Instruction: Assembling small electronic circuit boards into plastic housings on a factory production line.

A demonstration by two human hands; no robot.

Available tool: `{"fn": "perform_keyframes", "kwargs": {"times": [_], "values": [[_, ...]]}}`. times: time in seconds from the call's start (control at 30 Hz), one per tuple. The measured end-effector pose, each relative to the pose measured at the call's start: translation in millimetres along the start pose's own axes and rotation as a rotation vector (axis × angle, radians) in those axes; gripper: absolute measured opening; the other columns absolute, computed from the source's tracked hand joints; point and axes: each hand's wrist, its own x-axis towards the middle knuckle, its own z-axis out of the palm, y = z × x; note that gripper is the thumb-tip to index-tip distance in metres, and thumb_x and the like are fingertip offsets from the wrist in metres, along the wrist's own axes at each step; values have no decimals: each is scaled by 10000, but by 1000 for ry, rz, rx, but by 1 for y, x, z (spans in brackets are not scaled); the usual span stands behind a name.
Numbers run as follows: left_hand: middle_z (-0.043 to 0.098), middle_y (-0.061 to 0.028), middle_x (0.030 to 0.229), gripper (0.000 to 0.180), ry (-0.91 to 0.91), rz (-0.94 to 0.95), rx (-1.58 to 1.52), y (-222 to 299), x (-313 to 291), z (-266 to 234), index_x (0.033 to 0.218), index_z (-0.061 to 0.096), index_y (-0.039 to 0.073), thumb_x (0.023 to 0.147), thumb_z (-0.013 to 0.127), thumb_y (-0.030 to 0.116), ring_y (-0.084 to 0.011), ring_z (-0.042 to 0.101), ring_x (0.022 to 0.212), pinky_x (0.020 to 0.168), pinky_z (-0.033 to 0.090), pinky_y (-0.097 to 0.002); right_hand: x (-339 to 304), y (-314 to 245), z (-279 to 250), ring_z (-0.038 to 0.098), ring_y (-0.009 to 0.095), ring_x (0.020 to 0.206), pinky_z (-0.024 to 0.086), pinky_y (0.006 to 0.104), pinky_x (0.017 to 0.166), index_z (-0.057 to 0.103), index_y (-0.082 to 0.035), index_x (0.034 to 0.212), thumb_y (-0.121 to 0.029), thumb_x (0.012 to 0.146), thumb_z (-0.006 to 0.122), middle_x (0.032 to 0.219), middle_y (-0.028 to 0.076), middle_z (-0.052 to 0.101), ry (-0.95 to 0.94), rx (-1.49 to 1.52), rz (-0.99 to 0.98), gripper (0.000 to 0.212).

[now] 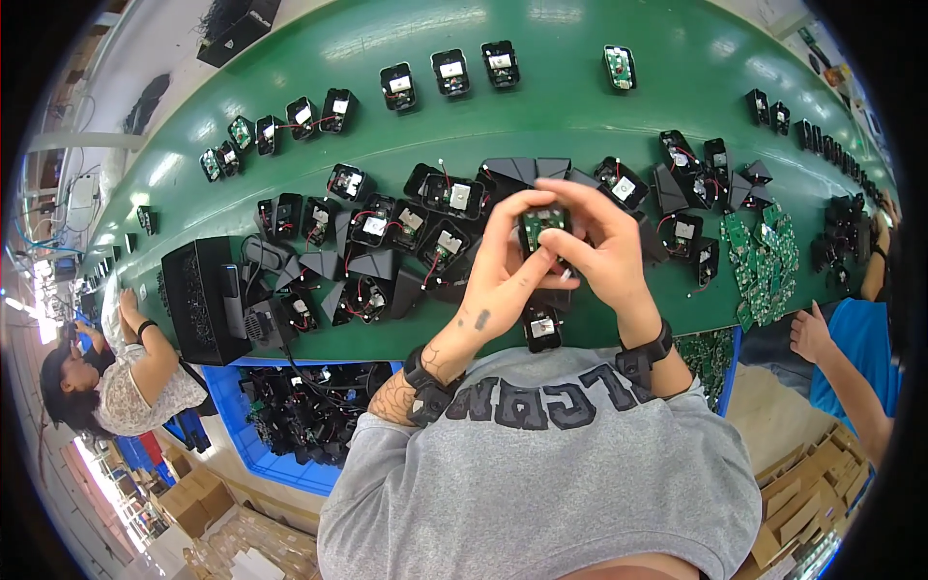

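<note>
Unit (541, 225) sits between my left hand (499, 259) and right hand (611, 249), green face toward me. Both grip it, right thumb over that face.

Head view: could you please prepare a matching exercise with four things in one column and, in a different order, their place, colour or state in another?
Column one
1. Left hand and right hand
2. Loose boards
3. Left blue bin
4. Wristbands

Column two
A. On the near side of the table, filled with mostly black parts
B. Black, one on each arm
C. Fingers closed on a small unit with a green board
D. Heaped on the table, right of the hands

Right pairs: 1-C; 2-D; 3-A; 4-B
</note>
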Motion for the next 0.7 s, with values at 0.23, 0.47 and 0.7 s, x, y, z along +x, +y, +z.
{"fn": "perform_keyframes", "kwargs": {"times": [0.23,0.47,0.7], "values": [[488,-112,1212,550,156,104,-94,-5,10,-2,1352,246,185,916,512,-17,-183,565,1053,828,547,-314,-3,-1,6,545,290,1086,439,401,913,732,-39,877,13,649,751,1000,88,631,178,-391,-497,235],[421,-73,1252,556,68,109,-21,-6,12,-1,1373,326,76,887,569,-42,-145,479,1120,974,416,-299,2,8,12,530,290,1122,377,452,1006,703,-55,839,22,702,720,921,64,663,235,-350,-582,158],[574,-36,950,469,-78,-221,-174,14,7,-20,1228,411,73,843,678,102,-87,563,689,546,440,-192,0,8,10,528,234,1089,264,541,1096,619,-15,933,-75,908,504,690,43,620,201,-4,-490,132]]}}
